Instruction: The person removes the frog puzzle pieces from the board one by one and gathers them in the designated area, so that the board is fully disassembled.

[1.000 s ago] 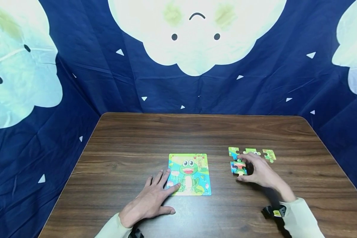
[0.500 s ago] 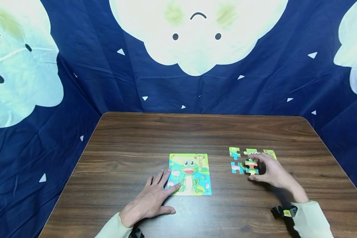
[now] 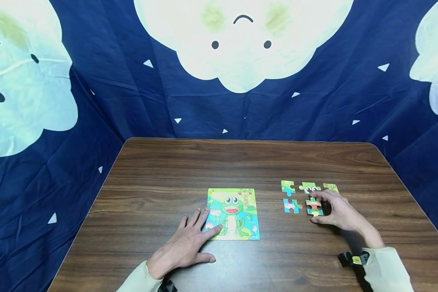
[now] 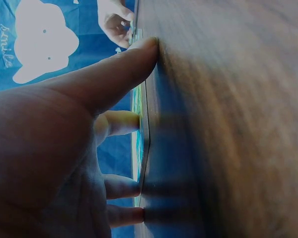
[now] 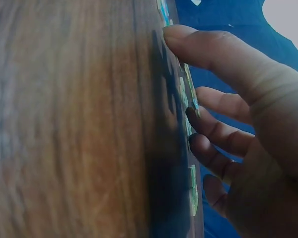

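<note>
My right hand [image 3: 341,213] pinches a puzzle piece [image 3: 314,207] printed with a frog's red mouth, thumb at its near side and fingers at its far side. In the right wrist view that piece shows edge-on and tilted between thumb and fingers. Just beyond it lies a piece with the frog's eyes [image 3: 309,187]; to its left is a blue and pink piece [image 3: 291,206]. My left hand [image 3: 184,245] lies with spread, extended fingers at the left edge of a square frog picture board [image 3: 242,211], some fingertips over its surface, the thumb on the wood.
A green and blue corner piece [image 3: 288,187] lies at the back left of the loose group. Another green piece [image 3: 331,187] sits at the back right, partly covered by the right hand. All rest on a brown wooden table [image 3: 160,170] backed by blue cloth [image 3: 204,105].
My right hand has moved right with the frog-mouth piece, opening a gap from the blue and pink piece. The left hand and the picture board have stayed in place.
</note>
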`<state>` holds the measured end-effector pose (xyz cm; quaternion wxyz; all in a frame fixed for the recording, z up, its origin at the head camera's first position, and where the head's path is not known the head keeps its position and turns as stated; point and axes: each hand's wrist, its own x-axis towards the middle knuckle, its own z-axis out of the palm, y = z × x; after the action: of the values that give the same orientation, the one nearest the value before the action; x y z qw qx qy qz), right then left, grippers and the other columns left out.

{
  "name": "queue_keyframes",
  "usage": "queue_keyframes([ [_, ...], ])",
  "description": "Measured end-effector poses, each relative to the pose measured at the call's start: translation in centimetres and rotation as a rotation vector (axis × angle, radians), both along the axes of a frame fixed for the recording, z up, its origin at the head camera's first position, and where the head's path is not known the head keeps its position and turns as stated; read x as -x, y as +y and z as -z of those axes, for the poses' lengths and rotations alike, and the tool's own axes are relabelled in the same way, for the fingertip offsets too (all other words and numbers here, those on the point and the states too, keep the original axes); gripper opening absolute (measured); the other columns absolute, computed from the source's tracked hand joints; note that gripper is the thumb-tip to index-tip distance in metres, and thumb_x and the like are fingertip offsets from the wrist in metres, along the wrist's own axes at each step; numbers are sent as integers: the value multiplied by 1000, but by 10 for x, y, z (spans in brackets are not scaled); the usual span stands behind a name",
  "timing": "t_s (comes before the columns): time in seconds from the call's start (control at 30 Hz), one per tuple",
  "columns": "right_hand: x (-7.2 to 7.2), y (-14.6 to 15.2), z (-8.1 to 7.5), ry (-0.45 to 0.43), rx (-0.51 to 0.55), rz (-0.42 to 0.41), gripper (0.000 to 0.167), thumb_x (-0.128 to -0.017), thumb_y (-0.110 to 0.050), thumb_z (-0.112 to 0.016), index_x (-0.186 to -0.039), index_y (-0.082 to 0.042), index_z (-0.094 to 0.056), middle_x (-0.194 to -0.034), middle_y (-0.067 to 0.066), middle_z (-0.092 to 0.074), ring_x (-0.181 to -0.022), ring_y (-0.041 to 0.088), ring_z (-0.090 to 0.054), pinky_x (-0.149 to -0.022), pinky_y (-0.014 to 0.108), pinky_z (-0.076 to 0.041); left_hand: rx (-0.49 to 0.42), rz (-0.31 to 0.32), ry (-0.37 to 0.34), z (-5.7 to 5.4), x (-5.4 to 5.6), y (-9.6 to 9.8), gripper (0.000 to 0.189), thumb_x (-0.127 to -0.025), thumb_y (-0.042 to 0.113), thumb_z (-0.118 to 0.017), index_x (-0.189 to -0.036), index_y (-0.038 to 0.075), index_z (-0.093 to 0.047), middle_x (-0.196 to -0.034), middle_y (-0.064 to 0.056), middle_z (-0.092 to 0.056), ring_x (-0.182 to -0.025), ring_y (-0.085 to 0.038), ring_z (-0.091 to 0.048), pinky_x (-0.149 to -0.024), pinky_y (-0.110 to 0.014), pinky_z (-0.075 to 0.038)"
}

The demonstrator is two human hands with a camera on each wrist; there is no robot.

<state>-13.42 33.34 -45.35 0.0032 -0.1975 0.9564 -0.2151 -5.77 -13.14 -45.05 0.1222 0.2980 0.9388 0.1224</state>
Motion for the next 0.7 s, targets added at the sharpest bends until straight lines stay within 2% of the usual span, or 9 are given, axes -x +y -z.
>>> queue_keyframes([
  [0.43, 4, 1, 1, -130, 9, 32, 70, -71, -35, -90, -129, -6, -63, -116, 15, -62, -111, 37, -56, -88, 64, -43, -3, 2, 4, 0, 0, 0, 74, -83, 58, -71, -148, 29, -49, -163, -27, -26, -145, -53, -31, -105, -72, -33],
  [0.7, 4, 0, 2, -149, 4, 43, 70, -71, -36, -90, -129, -6, -64, -119, 18, -62, -116, 41, -54, -91, 67, -42, 1, -4, 5, 0, 0, 0, 74, -84, 59, -70, -148, 28, -49, -162, -27, -26, -145, -53, -30, -106, -71, -32],
])
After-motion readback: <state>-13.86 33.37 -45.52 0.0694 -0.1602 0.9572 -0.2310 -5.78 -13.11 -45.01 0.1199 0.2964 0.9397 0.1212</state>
